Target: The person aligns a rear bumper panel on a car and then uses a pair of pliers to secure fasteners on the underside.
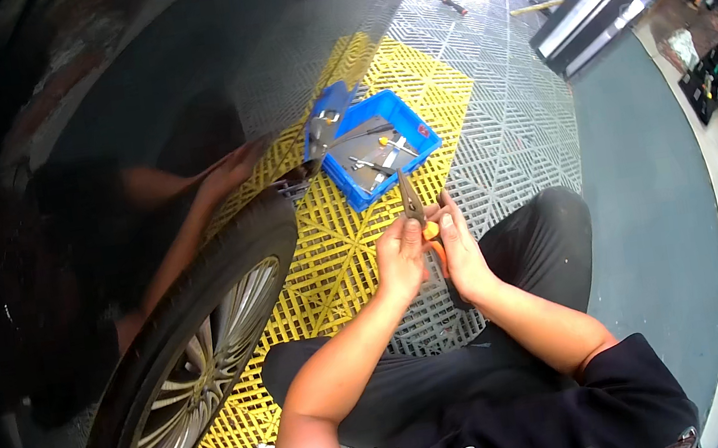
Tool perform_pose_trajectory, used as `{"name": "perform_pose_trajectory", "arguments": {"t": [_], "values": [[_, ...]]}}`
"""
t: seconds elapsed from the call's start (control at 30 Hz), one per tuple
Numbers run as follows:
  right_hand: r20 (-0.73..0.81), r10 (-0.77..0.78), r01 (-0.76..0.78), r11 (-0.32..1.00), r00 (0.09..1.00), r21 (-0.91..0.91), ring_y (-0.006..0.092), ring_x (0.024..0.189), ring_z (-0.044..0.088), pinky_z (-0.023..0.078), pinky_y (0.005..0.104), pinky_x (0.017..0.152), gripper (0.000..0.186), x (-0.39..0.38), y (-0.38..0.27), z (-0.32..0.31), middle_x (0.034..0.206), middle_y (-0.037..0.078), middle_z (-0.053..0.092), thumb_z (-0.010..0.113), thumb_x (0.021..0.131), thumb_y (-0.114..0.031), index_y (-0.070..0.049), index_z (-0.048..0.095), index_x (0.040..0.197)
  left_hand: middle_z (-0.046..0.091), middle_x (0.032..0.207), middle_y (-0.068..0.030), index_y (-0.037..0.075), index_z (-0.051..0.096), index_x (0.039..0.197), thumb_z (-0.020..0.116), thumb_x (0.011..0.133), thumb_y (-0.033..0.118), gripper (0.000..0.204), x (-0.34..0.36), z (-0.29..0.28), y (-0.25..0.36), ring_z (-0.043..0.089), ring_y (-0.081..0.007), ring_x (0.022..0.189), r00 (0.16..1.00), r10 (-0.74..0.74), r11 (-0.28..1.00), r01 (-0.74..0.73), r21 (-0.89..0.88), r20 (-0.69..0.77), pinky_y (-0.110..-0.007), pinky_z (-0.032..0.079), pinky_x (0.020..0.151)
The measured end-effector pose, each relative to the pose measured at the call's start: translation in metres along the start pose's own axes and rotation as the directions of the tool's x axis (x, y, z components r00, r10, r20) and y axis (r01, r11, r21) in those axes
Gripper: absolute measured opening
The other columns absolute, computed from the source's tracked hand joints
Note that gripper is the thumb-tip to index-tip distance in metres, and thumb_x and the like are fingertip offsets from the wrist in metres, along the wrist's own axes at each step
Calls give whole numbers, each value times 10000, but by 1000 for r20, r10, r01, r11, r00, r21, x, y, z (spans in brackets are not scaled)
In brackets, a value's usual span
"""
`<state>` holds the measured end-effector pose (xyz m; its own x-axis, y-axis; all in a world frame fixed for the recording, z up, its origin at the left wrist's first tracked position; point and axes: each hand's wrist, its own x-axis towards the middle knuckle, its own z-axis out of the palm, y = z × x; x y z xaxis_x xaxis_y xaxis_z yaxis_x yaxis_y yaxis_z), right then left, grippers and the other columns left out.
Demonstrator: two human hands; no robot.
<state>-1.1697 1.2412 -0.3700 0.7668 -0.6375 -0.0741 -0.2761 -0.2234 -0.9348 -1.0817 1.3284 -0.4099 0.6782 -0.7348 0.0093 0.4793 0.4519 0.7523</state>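
Between my two hands, in front of my lap, is a pair of long-nose pliers [411, 197] with grey metal jaws pointing away from me toward a blue bin. Its orange handle [437, 258] shows between my palms. My left hand [401, 262] is closed on the pliers near the pivot, with the thumb along the side. My right hand [467, 255] closes on the handle side from the right. A small yellow piece [430, 230] shows between the thumbs; whether it belongs to the pliers I cannot tell. Some fingers are hidden behind the tool.
The blue bin [362, 197] holds several metal tools, one with a yellow end. A dark, glossy car body [154, 115] and its wheel [207, 380] stand at my left. Yellow and grey grid tiles [506, 137] cover the floor. Farther off lies a dark tool [454, 6].
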Motion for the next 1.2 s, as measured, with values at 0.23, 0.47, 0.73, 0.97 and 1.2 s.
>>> {"name": "perform_pose_trajectory", "arguments": {"t": [0.23,0.47,0.73,0.97,1.2], "values": [[314,197,-149,974,929,-170,175,964,632,506,320,840,690,-12,-31,25,1055,115,648,482,1051,-492,35,362,1480,650,1290,-160,-51,581,1308,385,1110,369,504,0,-15,12,598,-243,1235,968,133,987,-109,122,-213,-358,505,1024],[435,293,3,826,851,-563,254,895,691,539,385,819,554,27,-85,7,949,155,701,632,980,-435,-4,565,1321,690,1069,-136,-1,667,1143,486,1073,245,313,42,-61,28,657,-238,946,821,466,809,-244,535,-330,-354,501,865],[468,270,3,864,842,-504,134,724,572,468,298,645,486,52,-83,20,830,47,597,619,997,-408,-40,556,1307,682,1102,-197,-12,649,1177,466,1045,185,299,61,-72,39,649,-308,1040,687,590,751,-275,600,-424,-401,475,946],[573,233,-191,973,786,-133,73,629,487,410,250,568,493,76,-46,49,758,-21,538,605,1007,-397,-28,538,1326,595,1315,-293,6,488,1443,422,1059,231,450,44,-62,45,579,-452,1213,704,601,650,-157,743,-378,-480,458,1020],[624,208,-280,960,753,18,56,650,441,354,222,562,485,99,-45,60,807,-32,524,626,997,-367,-31,506,1326,627,1259,-290,28,517,1414,410,1077,291,440,43,-49,48,612,-453,1157,639,620,688,-162,708,-455,-467,483,965]]}}
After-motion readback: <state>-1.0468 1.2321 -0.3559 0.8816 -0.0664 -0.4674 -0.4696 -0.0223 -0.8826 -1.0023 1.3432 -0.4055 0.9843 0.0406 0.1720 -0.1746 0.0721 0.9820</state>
